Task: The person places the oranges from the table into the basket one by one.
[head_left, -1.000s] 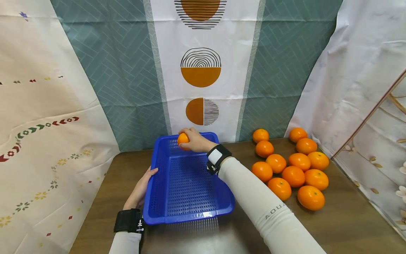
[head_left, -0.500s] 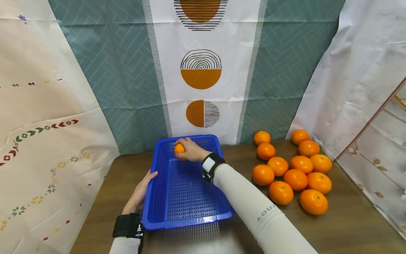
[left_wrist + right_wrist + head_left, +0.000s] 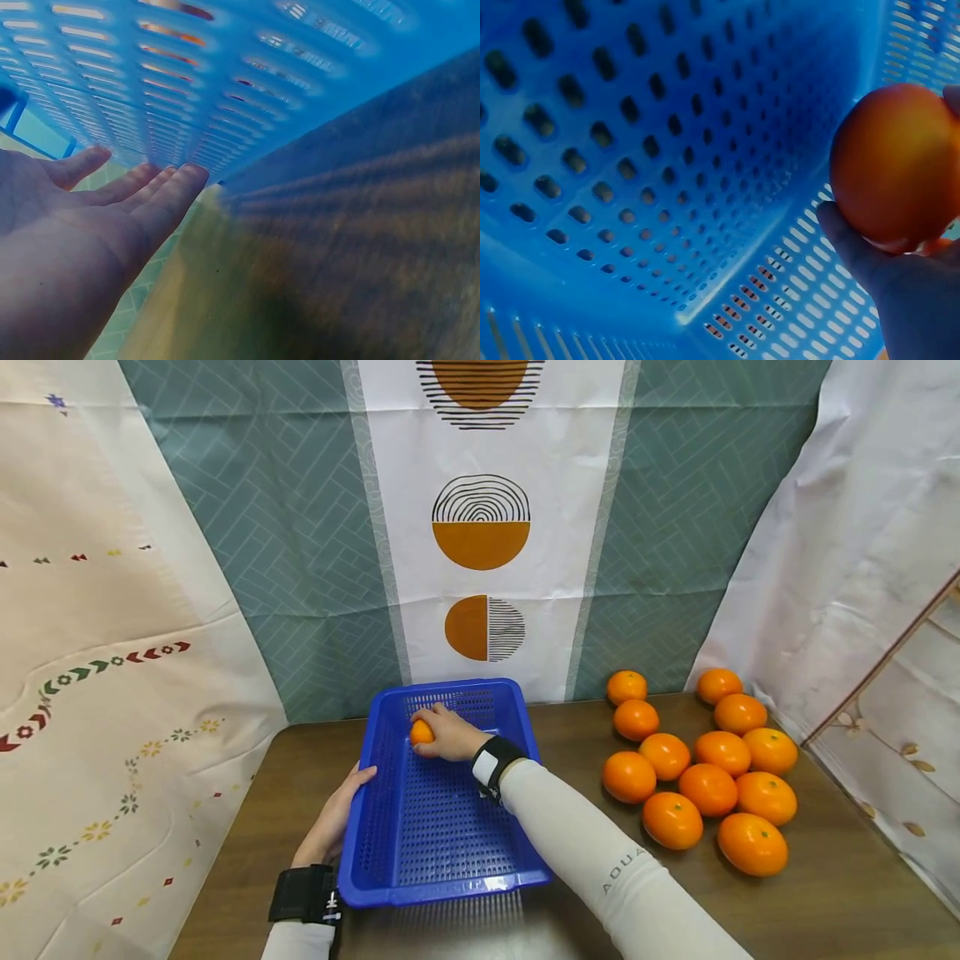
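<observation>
My right hand (image 3: pixel 456 737) grips a mandarin (image 3: pixel 422 734) inside the blue plastic basket (image 3: pixel 442 893), near its back left corner. In the right wrist view the mandarin (image 3: pixel 892 165) shows large and round, with the thumb (image 3: pixel 855 251) along its lower side. Whether the fruit touches the basket's bottom, I cannot tell. My left hand (image 3: pixel 333 818) is at the basket's left side, its fingertips at the rim. Seen from the left wrist, that hand (image 3: pixel 90 232) has its fingers fairly straight against the slotted outer wall (image 3: pixel 172 97).
Several loose mandarins (image 3: pixel 707 789) lie in a group on the brown table (image 3: pixel 847 893), right of the basket and my right forearm. A patterned cloth (image 3: pixel 322 527) hangs close behind the basket. Pale cloths border the table at left and right.
My right hand has lowered the mandarin from rim height at the back into the basket, moving slightly left and towards me. My left hand keeps its place at the rim.
</observation>
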{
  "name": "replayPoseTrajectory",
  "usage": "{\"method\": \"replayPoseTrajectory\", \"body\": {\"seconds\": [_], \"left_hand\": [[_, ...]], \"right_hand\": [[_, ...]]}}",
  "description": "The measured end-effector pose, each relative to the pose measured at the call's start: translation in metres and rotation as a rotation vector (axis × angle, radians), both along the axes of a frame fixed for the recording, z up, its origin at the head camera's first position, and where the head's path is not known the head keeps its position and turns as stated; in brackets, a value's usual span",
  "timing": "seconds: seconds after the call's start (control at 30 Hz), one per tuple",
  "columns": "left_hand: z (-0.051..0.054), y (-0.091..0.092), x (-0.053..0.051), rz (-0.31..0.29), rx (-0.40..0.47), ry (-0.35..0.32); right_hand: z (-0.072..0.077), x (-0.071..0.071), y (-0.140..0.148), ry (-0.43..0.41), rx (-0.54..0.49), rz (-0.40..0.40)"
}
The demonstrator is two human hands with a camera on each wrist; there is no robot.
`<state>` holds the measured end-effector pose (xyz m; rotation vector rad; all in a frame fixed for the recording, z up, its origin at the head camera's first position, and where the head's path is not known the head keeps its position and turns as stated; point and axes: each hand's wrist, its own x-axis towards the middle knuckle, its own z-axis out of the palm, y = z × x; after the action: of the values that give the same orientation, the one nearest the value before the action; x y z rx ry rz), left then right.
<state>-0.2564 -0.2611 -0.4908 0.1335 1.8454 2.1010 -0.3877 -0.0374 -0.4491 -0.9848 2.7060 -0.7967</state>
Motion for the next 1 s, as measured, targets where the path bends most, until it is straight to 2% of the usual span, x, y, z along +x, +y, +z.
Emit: {"method": "replayPoseTrajectory", "body": {"seconds": [0.17,0.37,0.67,0.83,1.0], "left_hand": [[0.001,-0.001,0.0,0.008,-0.006,0.001],[-0.001,0.0,0.0,-0.007,0.018,-0.01],[-0.002,-0.002,-0.001,-0.051,0.037,0.016],[-0.002,-0.003,-0.001,-0.048,0.029,0.025],[-0.003,-0.003,-0.002,-0.048,0.039,0.02]], "right_hand": [[-0.004,0.003,-0.005,0.044,0.04,-0.011],[-0.007,0.008,-0.009,0.071,0.071,0.02],[-0.012,0.013,-0.011,0.115,0.041,0.025],[-0.012,0.014,-0.013,0.116,0.033,0.025],[-0.011,0.013,-0.013,0.161,0.094,0.015]]}}
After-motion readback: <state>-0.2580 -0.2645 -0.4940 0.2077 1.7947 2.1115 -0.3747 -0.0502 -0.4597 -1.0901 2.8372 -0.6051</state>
